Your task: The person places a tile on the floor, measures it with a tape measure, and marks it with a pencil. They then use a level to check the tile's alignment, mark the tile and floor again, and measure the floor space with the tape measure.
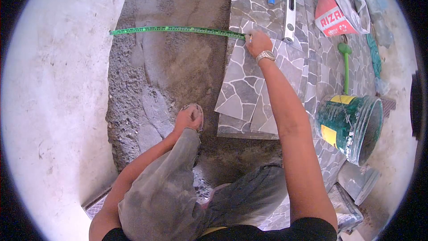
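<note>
My right hand [257, 43] pinches the green tape measure [178, 30], which stretches away to its left. My left hand [182, 122]: I cannot tell how open it is.

**Tape Stretched Across the Mortar**

The right hand [257, 42] is pinching the green tape measure [174, 29] at the top corner of a loose stone-pattern tile [243, 85]; the tape is spanning the grey mortar bed [178, 71]; a green bucket [352, 127] is sitting well to the right.
</note>
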The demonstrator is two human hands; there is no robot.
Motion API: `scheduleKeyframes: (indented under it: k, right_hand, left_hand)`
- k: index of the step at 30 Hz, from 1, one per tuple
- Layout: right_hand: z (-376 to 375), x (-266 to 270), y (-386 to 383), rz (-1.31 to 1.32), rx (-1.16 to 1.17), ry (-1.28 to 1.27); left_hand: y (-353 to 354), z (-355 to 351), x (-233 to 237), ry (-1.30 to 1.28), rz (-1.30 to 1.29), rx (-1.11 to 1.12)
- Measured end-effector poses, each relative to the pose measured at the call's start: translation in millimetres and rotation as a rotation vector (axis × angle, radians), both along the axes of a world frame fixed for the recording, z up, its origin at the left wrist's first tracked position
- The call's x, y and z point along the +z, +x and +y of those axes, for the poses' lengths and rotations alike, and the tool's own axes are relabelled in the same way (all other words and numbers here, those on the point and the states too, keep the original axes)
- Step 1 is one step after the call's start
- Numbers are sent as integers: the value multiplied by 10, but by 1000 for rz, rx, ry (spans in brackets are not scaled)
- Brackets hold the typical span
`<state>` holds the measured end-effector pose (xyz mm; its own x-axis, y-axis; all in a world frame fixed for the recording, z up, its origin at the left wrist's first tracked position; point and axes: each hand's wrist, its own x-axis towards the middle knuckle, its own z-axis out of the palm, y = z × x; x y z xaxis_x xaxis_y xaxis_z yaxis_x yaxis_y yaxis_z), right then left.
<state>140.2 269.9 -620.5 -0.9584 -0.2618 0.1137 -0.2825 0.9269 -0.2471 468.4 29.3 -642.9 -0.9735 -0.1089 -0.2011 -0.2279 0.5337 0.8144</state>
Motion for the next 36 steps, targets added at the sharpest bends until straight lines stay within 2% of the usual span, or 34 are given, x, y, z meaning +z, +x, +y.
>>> scheduleKeyframes:
  k: [2,5,8,17,23,26,32,35,36]
  right_hand:
    - [4,11,17,0,-3,-10]
    - [-12,30,26,-4,-18,-8]
    - [-20,56,29,-11,-18,-4]
    - [-9,2,-8,-53,-36,0]
    - [2,-22,-21,-44,-31,-20]
    - [7,-16,-7,-35,-26,-22]
    - [-3,19,8,-43,-25,-24]
    - [17,39,0,-50,0,-41]
    - [36,45,-5,-51,16,-54]
  left_hand:
    - [-6,27,-21,126,71,46]
    - [-14,31,109,108,39,2]
    - [-42,-45,11,283,67,-152]
    - [-16,10,26,232,84,-72]
    - [-23,-11,84,195,25,-85]
    - [-13,-7,134,225,-102,-41]
    - [-54,13,170,152,-15,-69]
    - [-82,-8,240,55,-210,-54]
    - [-108,-31,267,214,-252,30]
